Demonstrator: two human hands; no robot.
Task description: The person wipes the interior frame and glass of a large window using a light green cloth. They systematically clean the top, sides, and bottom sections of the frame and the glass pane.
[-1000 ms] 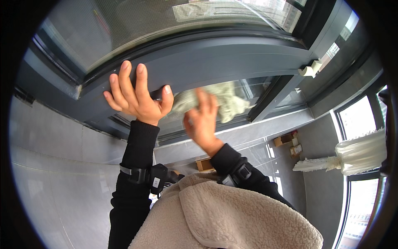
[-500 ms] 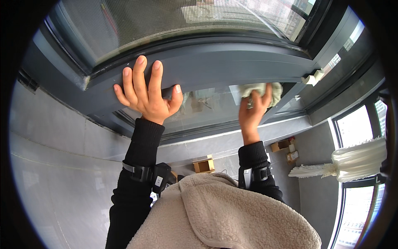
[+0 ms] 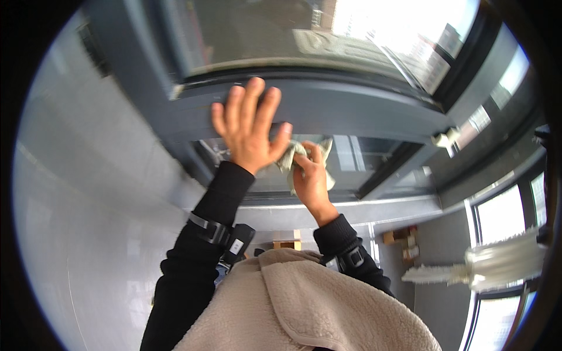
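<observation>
My left hand (image 3: 250,131) lies on the dark grey window frame (image 3: 351,114), fingers spread and pointing up toward the screened pane. Below that bar, my right hand (image 3: 312,178) grips a pale greenish cloth (image 3: 328,153) against the lower glass pane (image 3: 357,158). Part of the cloth bunches around the fingers and part hangs beside the wrist. The two hands are close together, the right one lower and just right of the left thumb. Black straps with small devices sit on both forearms.
A screened window pane (image 3: 257,35) fills the top. White plastic pieces (image 3: 446,138) stick out at the frame's right end. Grey tiled wall (image 3: 88,205) runs along the left. Cardboard boxes (image 3: 287,241) stand on the floor below; a tied white curtain (image 3: 503,263) hangs at right.
My right hand has swept the cloth leftward across the lower pane, toward my left hand. The view has shifted, so the window and left hand appear further right.
</observation>
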